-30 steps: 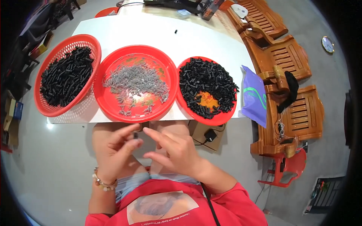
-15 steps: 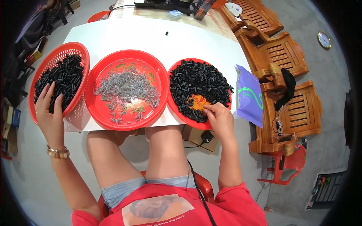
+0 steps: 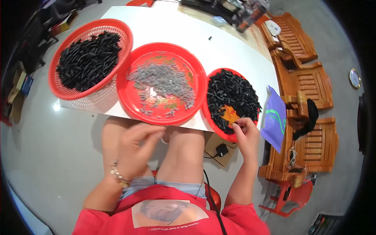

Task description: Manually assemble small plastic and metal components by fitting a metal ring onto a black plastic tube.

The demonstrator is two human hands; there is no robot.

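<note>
My left hand [image 3: 137,147] hovers over my lap, just in front of the round red tray [image 3: 130,105] of small silvery springs [image 3: 162,80]. Its thumb and forefinger come together in a pinch, slightly smeared; anything between them is too small to make out. My right hand [image 3: 249,135] is at the near edge of the smaller red tray [image 3: 231,138], which is heaped with short black plastic pieces [image 3: 231,92]. Its thumb and fingers pinch what looks like one small black piece, beside a bare orange patch [image 3: 230,113] of the tray's bottom.
A red perforated basket [image 3: 53,84] full of black cylindrical parts [image 3: 90,60] stands at the left, overhanging the white table's edge [image 3: 235,51]. A purple packet [image 3: 274,119] lies right of the trays. Wooden chairs [image 3: 313,139] stand farther right. One black piece [image 3: 210,38] lies on the table.
My left hand has left the basket and moved right, over my lap, its spread fingers now pinched. My right hand stays at the black pieces. The whole view has shifted and turned.
</note>
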